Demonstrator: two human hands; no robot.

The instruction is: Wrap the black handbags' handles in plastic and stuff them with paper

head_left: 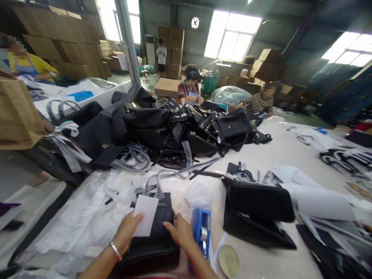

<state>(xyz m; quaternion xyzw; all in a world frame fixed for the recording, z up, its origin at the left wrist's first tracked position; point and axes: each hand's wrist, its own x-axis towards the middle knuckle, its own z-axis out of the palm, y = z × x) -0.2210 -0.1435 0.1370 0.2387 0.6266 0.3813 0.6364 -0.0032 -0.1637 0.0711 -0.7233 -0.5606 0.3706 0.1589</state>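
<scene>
A black handbag [154,252] lies on the table in front of me, its handles [154,188] wrapped in clear plastic and pointing away. My left hand [130,228], with a silver bangle at the wrist, is closed on the edge of a white sheet of paper [147,217] over the bag. At the bag's right side, my right hand [179,231] pinches its edge near the upper corner. A blue tape dispenser [201,228] stands just right of that hand. Beside it sits a round tin [228,260] with a pale yellowish top.
A large heap of black bags [174,128] covers the far part of the table [279,149]. More black bags [258,205] lie at right, with white wrapping [84,209] at left. A brown paper bag [19,112] stands at far left. Several people are around, one [190,87] across the table.
</scene>
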